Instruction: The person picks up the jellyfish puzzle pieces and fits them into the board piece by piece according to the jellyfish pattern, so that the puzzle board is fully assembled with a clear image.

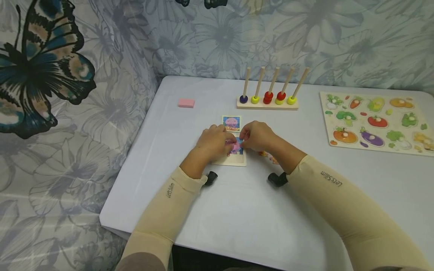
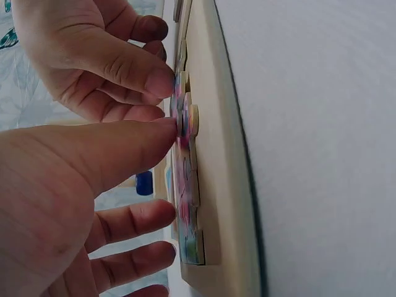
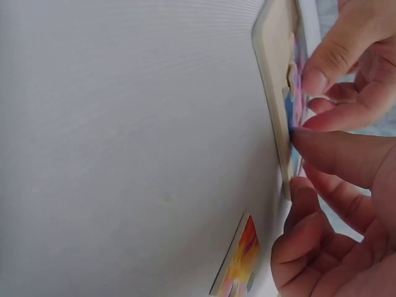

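Note:
On the table lies a wooden jigsaw tray (image 1: 234,162) with pink and blue puzzle pieces (image 1: 236,147) in its recess; part of the picture is covered by the hands. My left hand (image 1: 213,143) is over the tray's left side, its thumb touching a piece while the other fingers extend apart. From the right, my right hand (image 1: 258,136) pinches a puzzle piece (image 3: 289,114) at the tray's right edge with thumb and index finger. Just beyond the tray is a square picture card (image 1: 232,123) with a pink jellyfish. A loose orange and yellow piece (image 3: 240,257) lies beneath the right forearm.
A wooden peg abacus (image 1: 268,107) with coloured beads stands at the back. To its left lies a pink block (image 1: 186,103). The vegetable puzzle board (image 1: 373,128) occupies the right side. Patterned fabric (image 1: 230,41) borders the white table (image 1: 223,218) at the back and left.

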A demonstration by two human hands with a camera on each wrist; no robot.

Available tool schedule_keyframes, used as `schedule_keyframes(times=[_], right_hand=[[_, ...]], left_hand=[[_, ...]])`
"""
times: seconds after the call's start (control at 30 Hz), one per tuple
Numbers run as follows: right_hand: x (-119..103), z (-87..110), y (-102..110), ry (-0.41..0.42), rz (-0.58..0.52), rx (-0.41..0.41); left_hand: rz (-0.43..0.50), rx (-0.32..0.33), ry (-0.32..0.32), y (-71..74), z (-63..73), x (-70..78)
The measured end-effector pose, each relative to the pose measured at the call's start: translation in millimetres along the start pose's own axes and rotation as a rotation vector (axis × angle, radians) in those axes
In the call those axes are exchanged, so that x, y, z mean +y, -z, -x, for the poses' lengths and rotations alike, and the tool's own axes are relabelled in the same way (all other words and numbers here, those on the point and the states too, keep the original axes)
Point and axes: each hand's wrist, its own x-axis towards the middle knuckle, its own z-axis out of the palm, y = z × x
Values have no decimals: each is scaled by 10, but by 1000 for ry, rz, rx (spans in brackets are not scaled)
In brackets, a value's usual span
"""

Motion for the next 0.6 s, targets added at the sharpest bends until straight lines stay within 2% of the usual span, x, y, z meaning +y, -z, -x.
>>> schedule_keyframes(times=[0.33,0.6], right_hand=[[65,-52,43,-42,-45,-33],[53,-56,9,-40,-24,-26]], left_hand=[[23,9,20,-18,-26,-1],[29,3,37,-15,-24,6]])
